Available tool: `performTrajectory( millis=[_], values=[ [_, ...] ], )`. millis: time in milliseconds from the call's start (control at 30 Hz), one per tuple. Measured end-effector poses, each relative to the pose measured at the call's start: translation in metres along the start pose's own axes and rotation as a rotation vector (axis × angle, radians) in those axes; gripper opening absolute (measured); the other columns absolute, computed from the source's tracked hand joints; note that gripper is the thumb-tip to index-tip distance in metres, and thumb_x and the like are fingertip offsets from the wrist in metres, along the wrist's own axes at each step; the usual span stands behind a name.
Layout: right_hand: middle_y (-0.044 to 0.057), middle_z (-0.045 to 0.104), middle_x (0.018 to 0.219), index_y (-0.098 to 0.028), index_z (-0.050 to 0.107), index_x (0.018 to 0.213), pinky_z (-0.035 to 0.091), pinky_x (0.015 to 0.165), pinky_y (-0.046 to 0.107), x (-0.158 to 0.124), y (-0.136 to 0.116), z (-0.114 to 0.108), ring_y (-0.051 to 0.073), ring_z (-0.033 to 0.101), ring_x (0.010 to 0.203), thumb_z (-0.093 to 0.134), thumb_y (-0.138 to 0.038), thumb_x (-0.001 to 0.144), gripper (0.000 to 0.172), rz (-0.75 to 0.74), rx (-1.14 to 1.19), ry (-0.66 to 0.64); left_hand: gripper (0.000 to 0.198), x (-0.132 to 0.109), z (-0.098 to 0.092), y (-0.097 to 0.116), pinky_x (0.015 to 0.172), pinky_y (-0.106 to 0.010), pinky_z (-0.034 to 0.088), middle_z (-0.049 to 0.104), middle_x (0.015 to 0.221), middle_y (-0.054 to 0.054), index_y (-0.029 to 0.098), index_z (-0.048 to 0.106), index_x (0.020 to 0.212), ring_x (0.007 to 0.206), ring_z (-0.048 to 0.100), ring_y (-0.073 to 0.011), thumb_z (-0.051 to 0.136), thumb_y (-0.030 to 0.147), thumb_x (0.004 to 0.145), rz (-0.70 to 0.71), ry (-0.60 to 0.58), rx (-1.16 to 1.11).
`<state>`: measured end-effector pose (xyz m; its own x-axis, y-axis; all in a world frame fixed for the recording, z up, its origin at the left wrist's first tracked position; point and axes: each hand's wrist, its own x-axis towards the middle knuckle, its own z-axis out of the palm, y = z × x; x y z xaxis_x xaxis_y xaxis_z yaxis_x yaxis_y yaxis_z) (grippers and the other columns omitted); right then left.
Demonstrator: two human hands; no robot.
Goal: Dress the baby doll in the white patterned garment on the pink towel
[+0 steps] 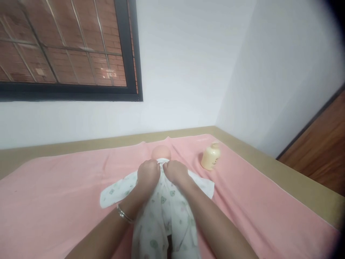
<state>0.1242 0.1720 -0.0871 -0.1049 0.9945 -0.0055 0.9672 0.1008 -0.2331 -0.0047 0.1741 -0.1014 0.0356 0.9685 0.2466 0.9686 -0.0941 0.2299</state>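
Note:
A small figure that looks like a baby doll lies on a pink blanket (67, 187), its smooth round head (161, 152) at the far end. Over its body is a white baby romper (163, 201) with a green and pink print, its sleeves spread to both sides and its legs running toward me. My left hand (148, 174), below a wrist with silver bangles, is closed on the left side of the romper's front just under the collar. Close beside it, my right hand (175, 171) pinches the right side of the same neckline. The fingertips are partly hidden.
A cream-coloured bottle (211, 157) stands on the blanket to the right of the head. Tan surface edging (250, 158) borders the blanket along white walls. A barred, dark-framed window (67, 46) is at upper left, and a brown wooden panel (320, 151) at far right.

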Motion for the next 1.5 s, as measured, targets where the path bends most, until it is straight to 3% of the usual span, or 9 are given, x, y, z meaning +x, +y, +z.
performTrajectory(
  millis=[100,233,300,400,533,600,767,1033,1500],
  values=[
    [0.014,0.066,0.099,-0.014,0.065,0.098,0.044,0.069,0.033,0.008,0.008,0.001,0.025,0.062,0.089,0.022,-0.037,0.093,0.049,0.048,0.089,-0.042,0.035,0.000,0.001,0.002,0.069,-0.029,0.040,0.066,0.083,-0.010,0.016,0.063,0.076,0.082,0.059,-0.0218,0.032,0.030,0.085,-0.005,0.028,-0.041],
    [0.014,0.067,0.089,-0.015,0.067,0.089,0.043,0.071,0.033,-0.005,-0.006,-0.001,0.024,0.062,0.084,0.033,-0.029,0.090,0.036,-0.067,-0.067,0.039,0.049,0.005,-0.001,-0.006,0.065,-0.029,0.041,0.067,0.087,-0.012,0.015,0.065,0.082,0.080,0.061,-0.0232,0.027,0.044,0.088,-0.081,-0.165,-0.145],
    [0.013,0.066,0.085,-0.015,0.067,0.085,0.043,0.070,0.031,-0.011,-0.013,-0.001,0.023,0.062,0.082,0.038,-0.026,0.088,0.030,-0.115,-0.118,0.078,0.051,0.005,-0.002,-0.008,0.067,-0.029,0.041,0.067,0.090,-0.013,0.014,0.066,0.086,0.082,0.062,-0.0232,0.025,0.045,0.088,-0.076,-0.194,-0.139],
    [0.013,0.066,0.088,-0.016,0.067,0.089,0.043,0.069,0.031,-0.008,-0.012,0.000,0.024,0.062,0.086,0.037,-0.027,0.089,0.032,-0.074,-0.092,0.083,0.045,0.002,-0.001,-0.002,0.073,-0.030,0.041,0.067,0.090,-0.013,0.014,0.065,0.085,0.086,0.061,-0.0227,0.027,0.037,0.089,-0.035,-0.092,-0.038],
    [0.014,0.066,0.095,-0.016,0.067,0.095,0.044,0.070,0.032,0.004,0.002,0.001,0.025,0.062,0.088,0.026,-0.032,0.093,0.044,0.014,0.006,-0.026,0.033,0.002,0.002,0.004,0.074,-0.030,0.041,0.066,0.087,-0.012,0.015,0.064,0.080,0.087,0.060,-0.0229,0.035,0.030,0.084,-0.049,0.005,0.001],
    [0.014,0.067,0.092,-0.015,0.067,0.093,0.043,0.069,0.032,0.002,0.001,0.003,0.024,0.062,0.086,0.025,-0.031,0.092,0.045,0.011,0.004,0.005,0.037,0.006,0.004,-0.001,0.068,-0.030,0.041,0.067,0.087,-0.012,0.015,0.064,0.081,0.083,0.061,-0.0238,0.035,0.037,0.084,-0.113,-0.054,-0.075],
    [0.015,0.066,0.085,-0.014,0.067,0.085,0.041,0.071,0.032,-0.011,-0.014,0.009,0.024,0.061,0.083,0.038,-0.025,0.087,0.031,-0.182,-0.123,0.168,0.052,0.016,0.007,-0.017,0.063,-0.029,0.041,0.068,0.091,-0.015,0.014,0.065,0.086,0.081,0.063,-0.0253,0.031,0.053,0.082,-0.202,-0.246,-0.282],
    [0.015,0.065,0.102,-0.015,0.066,0.099,0.043,0.071,0.032,0.016,0.012,0.014,0.026,0.061,0.090,0.019,-0.046,0.092,0.057,0.071,0.110,-0.023,0.049,0.012,0.018,-0.017,0.070,-0.031,0.040,0.068,0.098,-0.013,0.017,0.066,0.093,0.086,0.063,-0.0256,0.034,0.053,0.080,-0.223,-0.181,-0.306],
    [0.011,0.066,0.086,-0.016,0.066,0.086,0.037,0.064,0.027,0.019,0.021,0.033,0.021,0.059,0.079,0.023,-0.053,0.089,0.057,0.102,0.211,0.119,0.052,0.013,0.019,-0.018,0.072,-0.030,0.041,0.068,0.098,-0.014,0.016,0.066,0.093,0.087,0.063,-0.0252,0.031,0.053,0.082,-0.173,-0.172,-0.284]
  ],
)
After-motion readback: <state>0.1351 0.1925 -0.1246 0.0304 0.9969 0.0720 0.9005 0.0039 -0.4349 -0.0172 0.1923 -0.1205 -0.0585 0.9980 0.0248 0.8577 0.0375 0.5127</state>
